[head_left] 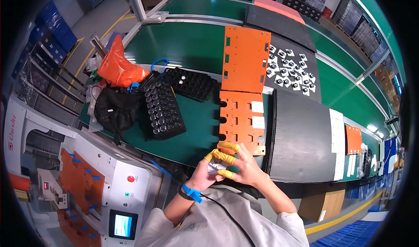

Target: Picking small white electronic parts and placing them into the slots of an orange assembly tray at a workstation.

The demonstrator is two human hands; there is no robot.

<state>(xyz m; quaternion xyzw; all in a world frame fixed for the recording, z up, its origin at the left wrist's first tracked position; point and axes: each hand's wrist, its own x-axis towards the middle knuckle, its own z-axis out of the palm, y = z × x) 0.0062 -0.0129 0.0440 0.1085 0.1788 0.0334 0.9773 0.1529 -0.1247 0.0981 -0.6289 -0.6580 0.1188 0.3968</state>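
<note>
Both hands meet at the near edge of the green bench, wearing yellow finger cots. Between their fingertips is a small white square plate with a dark round part [216,164], partly covered by the fingers. My left hand [201,172] pinches it from the left, a blue strap round its wrist. From the right, my right hand [247,166] touches the same piece with thumb and fingers. Just beyond lies an orange fixture [235,121] with cut-outs and two white square cards [257,107] on its right side. Its orange upper panel [246,59] extends away from me.
Left of the fixture lie a black tray of clear domes [165,109], another black tray [190,84], a black bag [114,109] and an orange bag [120,68]. Many white plates [293,73] cover a dark mat. Dark corrugated sheets [301,135] lie right; a white machine [126,177] stands left.
</note>
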